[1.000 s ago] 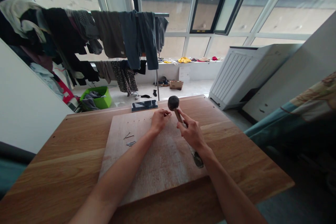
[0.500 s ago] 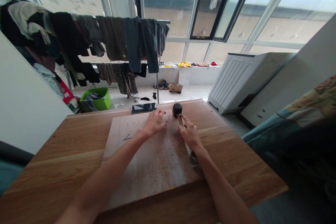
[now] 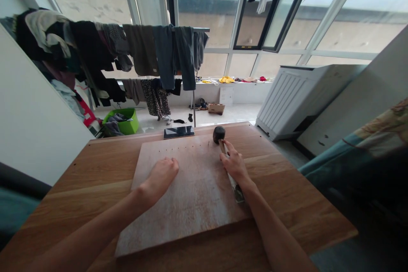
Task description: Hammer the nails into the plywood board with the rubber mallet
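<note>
My right hand (image 3: 235, 163) is wrapped around the handle of a mallet (image 3: 219, 135) with a black head, which lies along the right side of a pale wooden board (image 3: 191, 195). Over the board's left part, my left hand (image 3: 163, 175) is closed with its fingers bent downward; whatever is in the fingertips is hidden. A thin nail (image 3: 208, 143) stands upright near the board's far edge, left of the mallet head. To its left runs a row of several small dark dots (image 3: 185, 147); I cannot tell whether they are holes or nail heads.
The board lies on a wooden table (image 3: 280, 187). A phone (image 3: 179, 132) rests past the board's far edge. Beyond are a drying rack with clothes (image 3: 165, 51), a green basin (image 3: 129, 123), a cardboard box (image 3: 216, 109) and a white ribbed cabinet (image 3: 283, 97). A curtain (image 3: 347, 148) hangs at right.
My left hand has moved from beside the standing nail, leftward and nearer to me, now covering the spot where loose nails lay. My right hand stays on the mallet. The view has shifted slightly.
</note>
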Action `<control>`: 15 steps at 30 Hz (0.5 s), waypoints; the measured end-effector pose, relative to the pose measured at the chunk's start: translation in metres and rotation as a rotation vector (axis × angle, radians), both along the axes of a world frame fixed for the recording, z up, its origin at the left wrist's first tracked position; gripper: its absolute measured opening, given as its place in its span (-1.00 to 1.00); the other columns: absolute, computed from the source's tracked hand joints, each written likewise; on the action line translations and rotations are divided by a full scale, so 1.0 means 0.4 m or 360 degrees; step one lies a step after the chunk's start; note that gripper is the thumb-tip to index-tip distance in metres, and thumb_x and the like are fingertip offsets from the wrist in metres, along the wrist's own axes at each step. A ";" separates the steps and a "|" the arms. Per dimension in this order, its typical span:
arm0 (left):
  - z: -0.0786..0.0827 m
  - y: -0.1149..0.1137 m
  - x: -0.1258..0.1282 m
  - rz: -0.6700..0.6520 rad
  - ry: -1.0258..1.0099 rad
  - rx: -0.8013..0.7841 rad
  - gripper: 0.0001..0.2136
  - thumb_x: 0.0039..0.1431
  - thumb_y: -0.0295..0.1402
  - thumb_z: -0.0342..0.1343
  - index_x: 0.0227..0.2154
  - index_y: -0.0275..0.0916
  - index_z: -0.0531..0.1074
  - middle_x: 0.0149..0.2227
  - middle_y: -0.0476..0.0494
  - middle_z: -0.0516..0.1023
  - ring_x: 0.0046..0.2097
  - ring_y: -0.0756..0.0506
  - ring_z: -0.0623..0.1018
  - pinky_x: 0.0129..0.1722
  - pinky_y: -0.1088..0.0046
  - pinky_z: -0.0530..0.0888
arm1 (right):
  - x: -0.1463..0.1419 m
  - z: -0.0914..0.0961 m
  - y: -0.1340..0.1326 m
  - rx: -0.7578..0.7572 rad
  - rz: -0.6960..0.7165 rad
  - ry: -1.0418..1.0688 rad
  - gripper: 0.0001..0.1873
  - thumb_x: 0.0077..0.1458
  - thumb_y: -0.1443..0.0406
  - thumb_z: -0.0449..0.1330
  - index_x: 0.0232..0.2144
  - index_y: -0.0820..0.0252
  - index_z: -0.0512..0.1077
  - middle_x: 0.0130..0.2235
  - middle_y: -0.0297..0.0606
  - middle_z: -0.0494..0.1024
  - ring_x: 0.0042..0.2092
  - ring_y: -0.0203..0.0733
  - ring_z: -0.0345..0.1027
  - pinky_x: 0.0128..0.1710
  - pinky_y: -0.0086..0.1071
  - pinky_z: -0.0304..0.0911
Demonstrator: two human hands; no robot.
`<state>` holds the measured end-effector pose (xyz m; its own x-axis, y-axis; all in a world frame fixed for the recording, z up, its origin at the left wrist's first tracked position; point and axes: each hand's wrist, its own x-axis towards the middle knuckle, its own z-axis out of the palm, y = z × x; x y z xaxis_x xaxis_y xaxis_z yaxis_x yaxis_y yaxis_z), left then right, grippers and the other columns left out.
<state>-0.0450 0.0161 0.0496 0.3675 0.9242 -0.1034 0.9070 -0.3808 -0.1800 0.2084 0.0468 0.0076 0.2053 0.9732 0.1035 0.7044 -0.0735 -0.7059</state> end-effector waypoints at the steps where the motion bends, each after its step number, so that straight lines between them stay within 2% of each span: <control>1: -0.001 -0.001 0.006 -0.0010 -0.0036 -0.0020 -0.66 0.10 -0.78 -0.03 -0.14 -0.44 0.51 -0.22 -0.45 0.60 -0.19 -0.28 0.64 -0.22 0.28 0.52 | 0.001 -0.001 0.001 0.0000 -0.0002 0.0001 -0.37 0.12 0.30 0.09 0.26 0.11 0.27 -0.38 -0.26 0.58 -0.47 -0.17 0.44 -0.39 -0.41 0.28; 3: 0.000 -0.001 0.014 -0.0035 -0.0097 -0.0080 -0.70 0.08 -0.78 0.00 -0.25 -0.41 0.52 -0.25 -0.40 0.61 -0.19 -0.28 0.64 -0.22 0.28 0.52 | 0.001 -0.003 0.002 -0.0001 -0.0004 0.0003 -0.37 0.12 0.31 0.09 0.27 0.09 0.26 -0.38 -0.27 0.58 -0.47 -0.18 0.44 -0.40 -0.41 0.29; 6: 0.010 -0.003 0.011 -0.0053 -0.0142 -0.0107 -0.70 0.08 -0.78 -0.02 -0.28 -0.36 0.51 -0.23 -0.37 0.62 -0.19 -0.27 0.64 -0.21 0.28 0.51 | 0.002 -0.004 0.001 0.0000 -0.0001 0.0008 -0.36 0.12 0.30 0.10 0.27 0.09 0.26 -0.38 -0.27 0.58 -0.48 -0.18 0.44 -0.41 -0.42 0.29; 11: 0.033 -0.014 -0.027 -0.0120 -0.0156 -0.0054 -0.64 0.12 -0.75 -0.04 -0.11 -0.32 0.47 -0.14 -0.34 0.59 -0.14 -0.23 0.61 -0.19 0.33 0.48 | 0.003 -0.005 0.001 0.0005 0.0000 0.0016 -0.36 0.11 0.28 0.09 0.26 0.07 0.27 -0.40 -0.28 0.57 -0.50 -0.18 0.43 -0.42 -0.40 0.28; 15: 0.036 -0.022 -0.048 -0.0046 -0.0008 -0.0023 -0.60 0.12 -0.75 -0.08 -0.07 -0.32 0.46 -0.13 -0.35 0.58 -0.13 -0.23 0.60 -0.22 0.35 0.47 | 0.004 -0.012 0.004 0.0006 -0.0006 0.0013 -0.37 0.11 0.27 0.09 0.26 0.07 0.27 -0.36 -0.25 0.57 -0.50 -0.19 0.42 -0.41 -0.39 0.28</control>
<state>-0.0642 0.0074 0.0640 0.3944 0.9117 -0.1149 0.8965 -0.4092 -0.1699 0.2099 0.0483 0.0029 0.2101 0.9720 0.1054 0.6982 -0.0737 -0.7121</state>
